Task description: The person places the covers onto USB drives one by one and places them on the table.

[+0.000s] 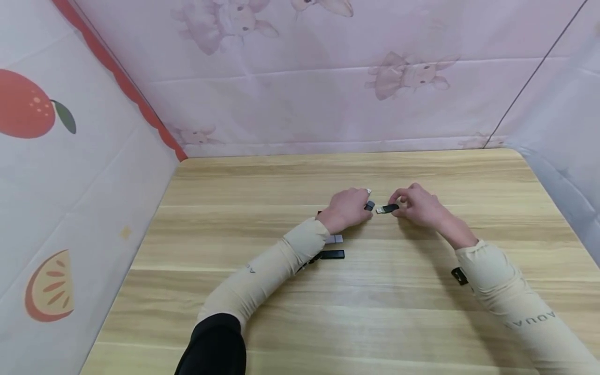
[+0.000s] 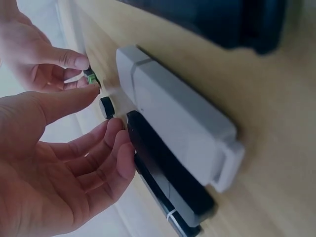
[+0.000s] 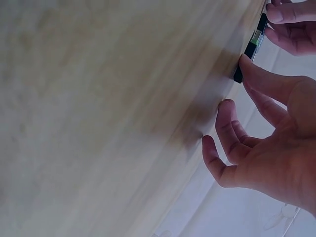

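Note:
My right hand [image 1: 420, 207] pinches a black USB flash drive [image 1: 390, 208] by its rear end, its bare metal plug facing left toward the other hand. A green patch shows near the plug in the right wrist view. A small dark cap [image 1: 370, 205] sits between the thumb and fingers of my left hand [image 1: 348, 207], a short way from the plug. Beneath the left hand and forearm lie a grey-white flash drive [image 2: 173, 113] and black flash drives [image 2: 165, 170], partly hidden in the head view.
Another black drive [image 1: 333, 254] lies beside the left sleeve. A small black item [image 1: 459, 276] shows by the right sleeve. The wooden table [image 1: 375, 323] meets a pink printed cloth [image 1: 328, 104] at the back and a white one [image 1: 117, 208] at the left.

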`<action>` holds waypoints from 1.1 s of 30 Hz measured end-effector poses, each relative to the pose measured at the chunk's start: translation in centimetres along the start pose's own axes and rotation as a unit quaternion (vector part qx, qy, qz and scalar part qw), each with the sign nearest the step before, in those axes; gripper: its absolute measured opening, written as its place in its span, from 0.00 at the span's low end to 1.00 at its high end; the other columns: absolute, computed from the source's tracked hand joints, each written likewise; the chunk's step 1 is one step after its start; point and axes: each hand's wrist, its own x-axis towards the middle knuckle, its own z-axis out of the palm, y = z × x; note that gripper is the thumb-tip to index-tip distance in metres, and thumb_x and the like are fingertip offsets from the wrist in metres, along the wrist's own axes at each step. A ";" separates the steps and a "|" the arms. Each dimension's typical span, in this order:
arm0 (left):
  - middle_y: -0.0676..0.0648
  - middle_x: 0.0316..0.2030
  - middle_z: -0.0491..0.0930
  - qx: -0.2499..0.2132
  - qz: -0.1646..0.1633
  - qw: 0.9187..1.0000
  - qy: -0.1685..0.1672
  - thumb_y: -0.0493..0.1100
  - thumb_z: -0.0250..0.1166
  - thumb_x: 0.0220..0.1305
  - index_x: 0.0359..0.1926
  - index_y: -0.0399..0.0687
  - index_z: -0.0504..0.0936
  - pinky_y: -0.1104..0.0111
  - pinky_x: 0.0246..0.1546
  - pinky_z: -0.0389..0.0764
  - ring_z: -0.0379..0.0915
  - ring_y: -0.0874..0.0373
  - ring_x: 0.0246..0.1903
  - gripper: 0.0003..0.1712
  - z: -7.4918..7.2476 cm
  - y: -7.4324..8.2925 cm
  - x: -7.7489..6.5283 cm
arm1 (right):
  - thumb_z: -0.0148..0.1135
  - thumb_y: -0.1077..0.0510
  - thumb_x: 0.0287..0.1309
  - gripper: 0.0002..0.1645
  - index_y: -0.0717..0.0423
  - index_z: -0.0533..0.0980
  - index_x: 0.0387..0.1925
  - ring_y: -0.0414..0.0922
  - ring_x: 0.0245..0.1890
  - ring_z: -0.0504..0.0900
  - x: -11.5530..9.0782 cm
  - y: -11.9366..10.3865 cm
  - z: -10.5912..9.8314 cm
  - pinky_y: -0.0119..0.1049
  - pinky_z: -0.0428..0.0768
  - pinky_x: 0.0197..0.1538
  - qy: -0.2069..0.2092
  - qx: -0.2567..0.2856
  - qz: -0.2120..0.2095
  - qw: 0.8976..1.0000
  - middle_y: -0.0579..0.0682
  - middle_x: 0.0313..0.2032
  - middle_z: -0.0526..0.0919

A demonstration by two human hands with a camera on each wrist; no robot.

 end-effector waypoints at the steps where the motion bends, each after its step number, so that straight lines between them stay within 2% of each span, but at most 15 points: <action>1: 0.54 0.27 0.72 0.003 -0.001 1.000 0.001 0.50 0.67 0.73 0.40 0.50 0.77 0.74 0.20 0.65 0.67 0.63 0.24 0.11 0.1 0.0 0.0 | 0.73 0.59 0.63 0.15 0.56 0.84 0.51 0.58 0.51 0.73 0.0 0.0 0.0 0.62 0.73 0.48 0.000 0.002 0.001 1.000 0.67 0.49 0.79; 8: 0.53 0.29 0.75 0.022 -0.004 1.000 0.013 0.50 0.67 0.74 0.43 0.49 0.78 0.71 0.23 0.69 0.70 0.61 0.27 0.11 0.4 0.3 0.1 | 0.74 0.58 0.62 0.15 0.58 0.84 0.49 0.58 0.49 0.75 -0.1 -0.2 0.1 0.57 0.74 0.44 0.010 0.002 0.000 1.000 0.68 0.48 0.80; 18: 0.53 0.29 0.74 0.030 0.008 0.999 0.019 0.46 0.64 0.76 0.40 0.49 0.77 0.71 0.23 0.68 0.68 0.61 0.27 0.07 0.6 0.1 0.0 | 0.75 0.58 0.62 0.15 0.60 0.84 0.48 0.55 0.44 0.77 -0.2 -0.3 0.4 0.44 0.71 0.40 0.013 0.008 -0.006 1.000 0.70 0.47 0.83; 21: 0.54 0.29 0.76 0.011 0.014 1.000 0.018 0.46 0.64 0.76 0.38 0.50 0.77 0.71 0.24 0.69 0.69 0.62 0.27 0.08 0.6 -0.4 -0.1 | 0.74 0.58 0.62 0.15 0.62 0.84 0.48 0.55 0.43 0.79 -0.2 -0.3 0.3 0.44 0.73 0.42 0.010 0.028 -0.004 1.000 0.69 0.46 0.86; 24: 0.54 0.30 0.78 -0.028 0.025 0.999 0.017 0.47 0.66 0.75 0.36 0.50 0.79 0.72 0.25 0.69 0.69 0.63 0.27 0.09 0.3 -1.0 -0.5 | 0.73 0.58 0.65 0.15 0.63 0.83 0.48 0.57 0.44 0.83 -0.3 -0.4 0.3 0.50 0.79 0.49 0.011 0.051 0.009 0.999 0.67 0.47 0.88; 28: 0.55 0.34 0.81 -0.072 0.035 0.997 0.021 0.48 0.68 0.73 0.42 0.51 0.84 0.73 0.30 0.72 0.72 0.64 0.30 0.07 0.0 -2.0 -1.1 | 0.70 0.58 0.67 0.17 0.65 0.82 0.52 0.59 0.47 0.86 -0.5 -0.5 0.5 0.58 0.81 0.56 0.025 0.071 0.025 0.997 0.66 0.48 0.89; 30: 0.54 0.36 0.83 -0.094 0.036 0.995 0.028 0.49 0.68 0.73 0.46 0.50 0.85 0.73 0.32 0.74 0.74 0.63 0.32 0.09 -0.2 -2.4 -1.3 | 0.70 0.58 0.68 0.18 0.65 0.81 0.54 0.60 0.49 0.87 -0.5 -0.6 0.6 0.57 0.81 0.57 0.035 0.083 0.032 0.995 0.66 0.49 0.89; 33: 0.53 0.40 0.85 -0.127 0.033 0.991 0.038 0.49 0.69 0.73 0.49 0.50 0.86 0.73 0.36 0.76 0.77 0.63 0.36 0.11 -0.4 -3.0 -1.6 | 0.70 0.57 0.68 0.20 0.64 0.80 0.56 0.60 0.50 0.89 -0.5 -0.7 0.5 0.48 0.82 0.54 0.046 0.107 0.040 0.992 0.66 0.50 0.90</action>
